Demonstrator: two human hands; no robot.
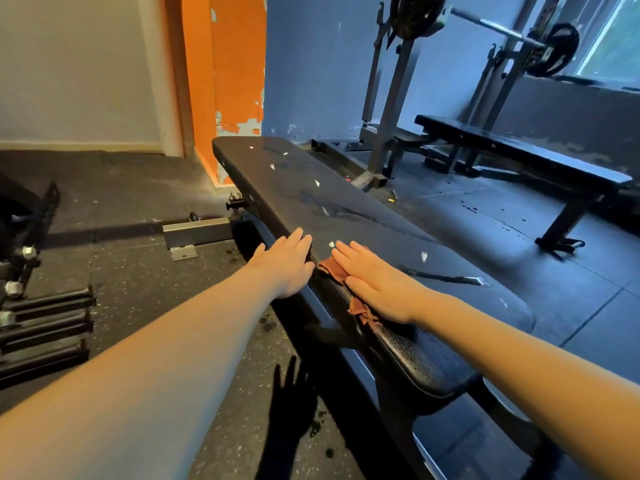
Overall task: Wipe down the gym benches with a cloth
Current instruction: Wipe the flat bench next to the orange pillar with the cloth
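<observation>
— Looking down along two bare forearms, where do they end?
— On a long black padded worktop (311, 192), the top of a gym bench running away from the viewer. The left grip (287, 265) lies flat on its left edge, fingers straight and close together, holding nothing.
— And the right grip?
— The right grip (374, 282) is flat too, fingers straight and pressed together, palm down on a reddish-brown cloth (330, 268). The cloth is bunched under that hand, near the worktop's left edge, and shows beside the fingers and by the wrist. The two grips are just beside each other, apart.
— What else is on the padding?
— Small white flecks (424, 256) and a dull smear along the middle.
— And around it?
— A dark speckled floor (138, 271) and an orange wall strip (225, 64). A second bench (519, 150) stands well apart at right, with a barbell (498, 29) on a rack behind it.
</observation>
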